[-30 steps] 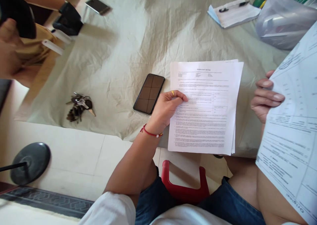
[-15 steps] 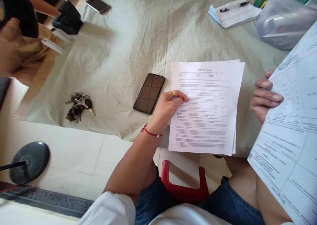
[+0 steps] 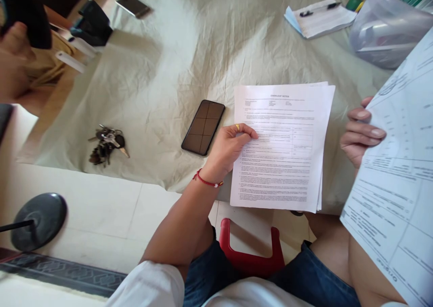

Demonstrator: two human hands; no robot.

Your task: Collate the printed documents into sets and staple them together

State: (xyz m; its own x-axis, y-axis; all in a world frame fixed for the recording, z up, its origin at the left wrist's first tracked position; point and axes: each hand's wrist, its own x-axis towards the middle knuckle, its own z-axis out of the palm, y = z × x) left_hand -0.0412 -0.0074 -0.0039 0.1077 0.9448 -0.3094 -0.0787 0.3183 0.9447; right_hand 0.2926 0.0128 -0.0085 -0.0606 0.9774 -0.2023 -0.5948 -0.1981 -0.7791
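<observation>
A stack of printed papers [image 3: 287,162] lies on the cloth-covered table [image 3: 189,54], its near edge hanging past the table edge. My left hand [image 3: 228,147], with a gold ring and a red wrist thread, pinches the stack's left edge between thumb and fingers. My right hand [image 3: 360,133] holds a separate printed sheet [image 3: 399,180] raised and tilted at the right, fingers on its front face.
A dark phone [image 3: 203,127] lies just left of the stack. A bunch of keys [image 3: 106,145] is further left. A clipboard with pen [image 3: 320,17] and a plastic container [image 3: 389,27] stand at the back right. Another person's hand [image 3: 13,68] is at far left. A red stool [image 3: 250,253] is under me.
The raised sheet in my right hand has shifted slightly. The other person's arm at the top left has drawn back out of view. My left hand has stayed on the stack.
</observation>
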